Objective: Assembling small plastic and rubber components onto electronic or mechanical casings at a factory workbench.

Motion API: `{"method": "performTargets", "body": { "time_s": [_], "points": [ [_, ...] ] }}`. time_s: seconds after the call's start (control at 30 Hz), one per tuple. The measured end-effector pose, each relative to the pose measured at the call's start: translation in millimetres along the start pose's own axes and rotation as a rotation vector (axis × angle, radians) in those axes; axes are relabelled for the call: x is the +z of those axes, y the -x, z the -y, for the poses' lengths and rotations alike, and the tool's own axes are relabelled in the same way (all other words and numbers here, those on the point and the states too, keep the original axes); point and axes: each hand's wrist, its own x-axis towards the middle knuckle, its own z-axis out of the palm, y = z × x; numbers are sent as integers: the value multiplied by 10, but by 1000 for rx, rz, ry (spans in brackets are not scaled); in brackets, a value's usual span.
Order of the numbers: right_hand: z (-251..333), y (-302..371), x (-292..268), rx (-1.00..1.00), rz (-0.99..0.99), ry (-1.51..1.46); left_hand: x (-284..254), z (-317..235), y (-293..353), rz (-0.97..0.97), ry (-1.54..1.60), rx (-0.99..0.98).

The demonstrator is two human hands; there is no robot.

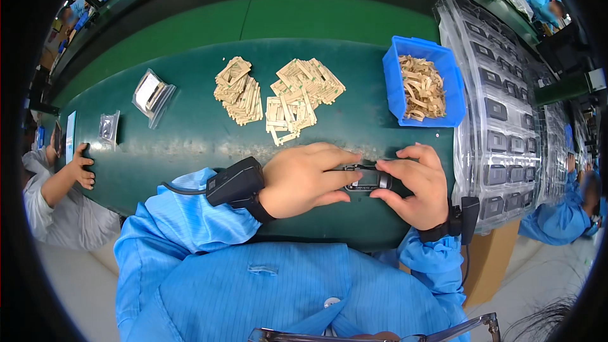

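Note:
Both my hands are at a small dark rectangular plastic housing (367,180) with rounded corners, low over the green table (190,145). My left hand (310,177) lies along its left end, fingers stretched over the upper edge and face. At the right end, the fingers and thumb of my right hand (415,183) grip the housing. Its face shows a pale area inside a dark frame; my fingers hide the rest. Beyond my hands lie two piles of thin beige frame-shaped adhesive pieces, a left pile (240,92) and a right pile (304,92).
A blue bin (392,92) holds curled tan paper strips. Stacked clear trays (465,133) with dark housings stand at the right, above a cardboard box (497,259). Plastic bags, one large (152,98) and one small (109,128), lie left. Another person's hand (79,168) touches the table's left edge.

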Motion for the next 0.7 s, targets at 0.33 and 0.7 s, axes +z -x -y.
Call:
{"method": "performTargets", "body": {
  "time_s": [0.33, 0.7],
  "points": [
    [-56, -3, -6, 8, 33, -19, 76, 6, -46, 24, -60, -6],
    [-59, 12, 4, 78, 41, -84, 46, -57, -75, 66, -155, 21]
  ]
}}
